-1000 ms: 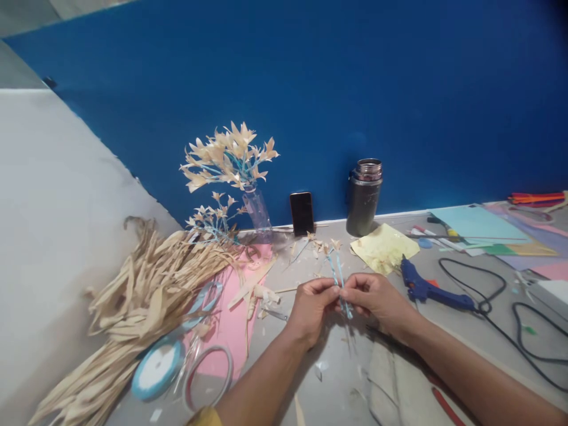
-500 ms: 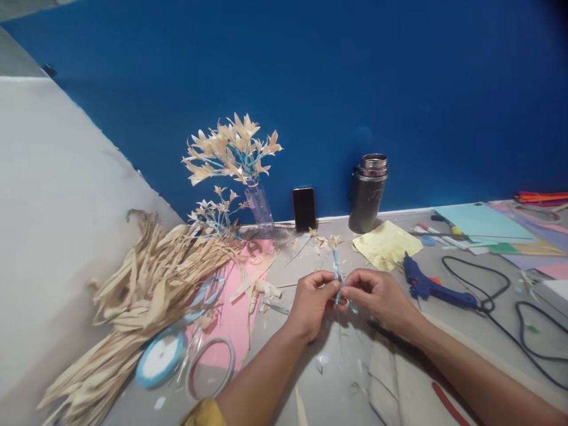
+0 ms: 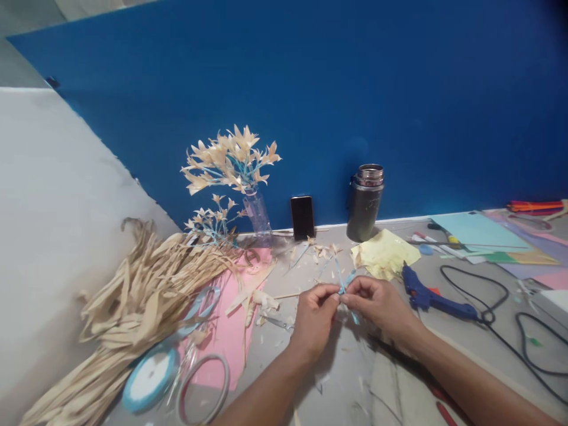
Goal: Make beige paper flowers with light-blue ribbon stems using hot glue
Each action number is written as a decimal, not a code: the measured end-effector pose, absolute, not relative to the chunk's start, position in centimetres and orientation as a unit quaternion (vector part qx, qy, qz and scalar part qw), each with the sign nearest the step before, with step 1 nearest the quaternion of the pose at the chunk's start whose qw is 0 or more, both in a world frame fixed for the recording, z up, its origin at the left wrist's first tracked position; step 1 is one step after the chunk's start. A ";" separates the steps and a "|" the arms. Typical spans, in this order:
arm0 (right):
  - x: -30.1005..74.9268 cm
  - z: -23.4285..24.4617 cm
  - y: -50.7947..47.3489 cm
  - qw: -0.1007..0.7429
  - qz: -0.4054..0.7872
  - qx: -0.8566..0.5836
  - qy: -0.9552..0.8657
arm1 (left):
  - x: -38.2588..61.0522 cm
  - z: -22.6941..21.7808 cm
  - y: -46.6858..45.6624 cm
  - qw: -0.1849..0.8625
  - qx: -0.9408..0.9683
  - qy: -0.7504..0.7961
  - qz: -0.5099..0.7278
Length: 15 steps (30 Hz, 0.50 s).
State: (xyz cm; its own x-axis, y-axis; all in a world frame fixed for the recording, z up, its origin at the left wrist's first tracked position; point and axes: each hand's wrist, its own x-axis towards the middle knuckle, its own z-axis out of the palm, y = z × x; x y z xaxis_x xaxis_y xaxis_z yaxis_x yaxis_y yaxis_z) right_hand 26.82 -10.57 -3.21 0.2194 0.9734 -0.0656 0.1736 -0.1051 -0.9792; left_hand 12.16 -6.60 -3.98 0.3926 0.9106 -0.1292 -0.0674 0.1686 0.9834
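Observation:
My left hand and my right hand meet in the middle of the table, both pinched on a thin blue-wrapped stem that carries small cream paper flowers at its far end. The stem leans away from me toward the wall. A loose bit of blue ribbon sticks out between my fingertips. A clear vase with a finished bunch of cream flowers stands at the back left.
A heap of dried tan leaf strips lies left, with blue ribbon rolls and pink paper. A phone and steel flask stand by the blue wall. A blue glue gun with black cord, yellow paper and coloured sheets lie right.
The stem has tipped lower and farther from me while both hands kept their pinch on it. My hands sit slightly lower in view. The camera shifted a little.

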 end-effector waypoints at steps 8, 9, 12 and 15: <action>26.6 -3.5 -10.8 0.509 0.536 -0.561 -0.372 | 12.4 -4.6 -7.0 0.726 0.442 0.366 0.378; 26.6 -3.6 -10.8 0.512 0.545 -0.555 -0.365 | 12.4 -4.7 -7.1 0.735 0.433 0.360 0.378; 26.6 -3.9 -10.8 0.518 0.577 -0.521 -0.357 | 12.2 -4.8 -7.1 0.738 0.435 0.350 0.379; 26.7 -4.2 -10.9 0.517 0.602 -0.491 -0.360 | 12.2 -4.7 -7.1 0.751 0.421 0.345 0.373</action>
State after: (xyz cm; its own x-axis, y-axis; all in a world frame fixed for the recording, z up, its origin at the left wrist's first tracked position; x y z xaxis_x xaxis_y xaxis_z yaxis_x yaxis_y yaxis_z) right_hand 26.69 -10.87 -4.22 0.0155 0.9757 -0.2188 -0.2692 -0.2067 -0.9406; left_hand 12.17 -7.12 -4.74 0.4835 0.8510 -0.2050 -0.2701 0.3678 0.8898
